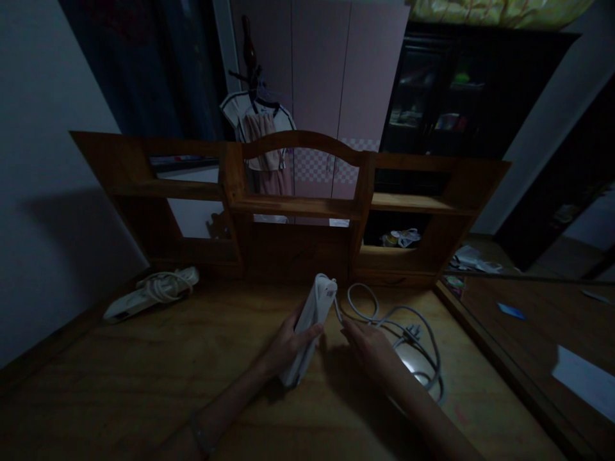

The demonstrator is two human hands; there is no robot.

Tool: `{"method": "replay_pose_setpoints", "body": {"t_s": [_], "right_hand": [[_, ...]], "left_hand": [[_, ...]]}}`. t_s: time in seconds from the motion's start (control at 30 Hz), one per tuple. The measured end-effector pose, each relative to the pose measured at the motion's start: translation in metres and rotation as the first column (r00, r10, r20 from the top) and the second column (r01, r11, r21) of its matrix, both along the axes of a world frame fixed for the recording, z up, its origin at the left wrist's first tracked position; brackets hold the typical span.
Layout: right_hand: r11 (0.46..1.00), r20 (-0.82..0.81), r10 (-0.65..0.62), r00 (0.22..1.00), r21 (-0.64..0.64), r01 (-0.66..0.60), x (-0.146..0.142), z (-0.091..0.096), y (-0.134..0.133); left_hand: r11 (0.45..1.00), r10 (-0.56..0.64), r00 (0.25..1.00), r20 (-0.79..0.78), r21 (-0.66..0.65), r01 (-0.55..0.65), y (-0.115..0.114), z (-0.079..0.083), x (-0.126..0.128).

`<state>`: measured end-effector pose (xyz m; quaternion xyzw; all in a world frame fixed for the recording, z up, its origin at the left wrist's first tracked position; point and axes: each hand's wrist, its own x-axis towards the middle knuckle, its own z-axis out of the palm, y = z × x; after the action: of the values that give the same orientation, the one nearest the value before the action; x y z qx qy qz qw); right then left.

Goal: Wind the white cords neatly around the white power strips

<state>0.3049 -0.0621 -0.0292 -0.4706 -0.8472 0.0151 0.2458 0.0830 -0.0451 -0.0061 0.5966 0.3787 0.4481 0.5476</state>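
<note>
My left hand [291,342] is wrapped round a white power strip [314,314], which is tilted up off the wooden desk. The strip's cord comes out at its upper end, with a short length lying along the strip. My right hand [368,346] is closed on the grey-white cord [339,310] close to that end. Loose loops of the cord spread over the desk to the right, with the plug [413,331] among them. Beneath the loops, partly covered by my right forearm, lies a shiny round pale thing [414,363] that I cannot make out.
A second white power strip [154,291], its cord wound round it, lies at the desk's left back. A wooden shelf unit [295,206] runs along the back edge. To the right, a lower brown surface [533,326] holds a blue card [510,311] and white paper [586,381].
</note>
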Motion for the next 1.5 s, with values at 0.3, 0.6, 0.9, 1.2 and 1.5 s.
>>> {"method": "replay_pose_setpoints", "body": {"t_s": [0.3, 0.6, 0.9, 1.2, 1.5], "right_hand": [[0.999, 0.004, 0.036, 0.999, 0.022, -0.036, -0.005, 0.006, -0.009], [0.984, -0.081, -0.044, 0.996, 0.167, 0.057, 0.001, 0.004, -0.006], [0.930, 0.124, 0.050, 0.991, 0.357, -0.092, -0.003, 0.009, -0.016], [0.878, 0.252, 0.127, 0.959, 0.422, -0.227, 0.004, 0.020, -0.023], [0.905, 0.207, 0.166, 0.964, 0.357, -0.232, 0.003, 0.020, -0.015]], "left_hand": [[0.985, 0.010, 0.995, 0.098, -0.173, 0.007, 0.009, -0.005, -0.012], [0.988, 0.152, 0.986, -0.062, -0.015, -0.153, 0.012, -0.001, -0.009], [0.935, 0.299, 0.825, -0.480, 0.321, -0.152, 0.004, 0.002, -0.002], [0.830, 0.316, 0.585, -0.747, 0.517, 0.211, -0.005, -0.014, -0.003], [0.634, 0.541, 0.247, -0.804, 0.583, 0.509, 0.003, -0.017, -0.008]]}}
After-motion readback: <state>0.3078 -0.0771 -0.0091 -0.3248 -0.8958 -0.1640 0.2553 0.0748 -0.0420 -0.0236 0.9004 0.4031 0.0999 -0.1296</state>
